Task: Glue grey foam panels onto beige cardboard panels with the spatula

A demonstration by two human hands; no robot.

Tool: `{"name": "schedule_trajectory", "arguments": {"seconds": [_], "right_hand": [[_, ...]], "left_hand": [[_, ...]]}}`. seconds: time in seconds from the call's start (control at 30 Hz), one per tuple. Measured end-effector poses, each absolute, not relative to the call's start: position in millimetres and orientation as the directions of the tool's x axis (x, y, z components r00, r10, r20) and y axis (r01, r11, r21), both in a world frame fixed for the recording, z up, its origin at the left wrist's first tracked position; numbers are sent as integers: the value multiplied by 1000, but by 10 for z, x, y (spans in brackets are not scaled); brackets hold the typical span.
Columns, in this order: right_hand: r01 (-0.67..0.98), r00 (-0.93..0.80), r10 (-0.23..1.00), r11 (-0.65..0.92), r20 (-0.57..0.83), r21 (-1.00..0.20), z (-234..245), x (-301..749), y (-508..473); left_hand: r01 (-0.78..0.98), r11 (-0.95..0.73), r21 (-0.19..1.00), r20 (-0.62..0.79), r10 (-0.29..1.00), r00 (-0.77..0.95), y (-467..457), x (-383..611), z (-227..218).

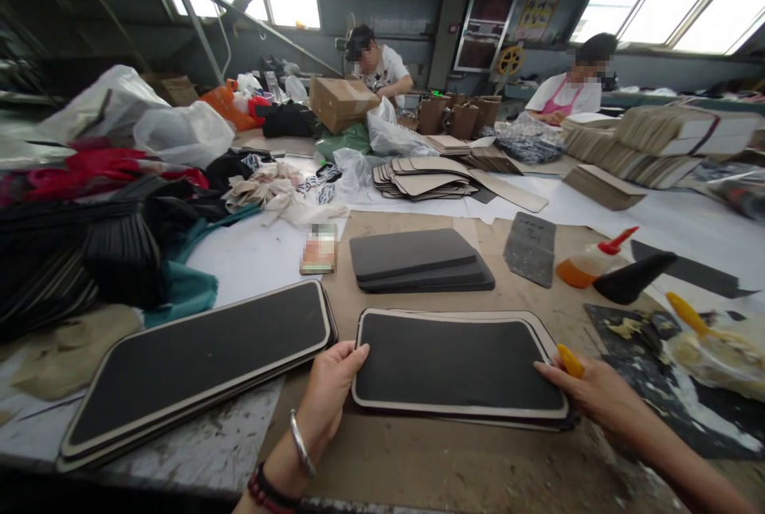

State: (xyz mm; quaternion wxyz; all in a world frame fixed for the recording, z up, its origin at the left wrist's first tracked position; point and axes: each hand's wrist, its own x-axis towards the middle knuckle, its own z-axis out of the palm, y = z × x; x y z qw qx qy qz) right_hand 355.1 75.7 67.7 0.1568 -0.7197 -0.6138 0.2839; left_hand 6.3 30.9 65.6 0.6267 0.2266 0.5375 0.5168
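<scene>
nearest me, a beaded band (267, 490) and a silver bangle (302, 444) sit behind my left grip (327, 388), which is closed on the left edge of a dark panel (454, 362), thumb on top, fingers mostly hidden underneath. my right grip (598, 394) closes at the panel's right end, thumb over the rim, a yellow handle (570, 361) tucked in beside it. the panel lies flat on others much like it, over brown paper (430, 462) on the bench (236, 259). i judge it light and fairly stiff, likely to bow a little if lifted by one corner; the pale border looks the best place to hold, at both short ends. the ones below sit slightly askew, so they could slide or come along with it. left of it lies a similar bordered stack (203, 370). farther off are plain grey sheets (412, 255), with a bottle of orange liquid (589, 265) to their right. farther still, pale boards (424, 179) lie in a loose pile.
</scene>
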Motion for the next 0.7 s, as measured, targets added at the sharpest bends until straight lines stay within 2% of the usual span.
{"name": "schedule_trajectory", "arguments": {"seconds": [0.23, 0.33, 0.43, 0.57, 0.7], "right_hand": [[870, 10, 999, -30, -44, -492, 1036, 3277, 827], [837, -37, 999, 36, 8, -546, 1223, 2911, 889], [774, -103, 994, 92, 19, -626, 1320, 2469, 968], [716, -163, 987, 128, 14, -687, 1354, 1921, 1073], [672, -234, 971, 196, 46, -714, 1335, 1513, 1154]], "left_hand": [[-459, 250, 853, -364, 914, -180, 225, -108, 917], [-476, 202, 856, -346, 908, -237, 126, -399, 1102], [-463, 189, 866, -389, 836, -386, 14, -764, 1213], [-474, 165, 865, -421, 751, -509, -129, -1193, 1233], [-480, 108, 871, -402, 718, -568, -263, -1474, 1216]]}}
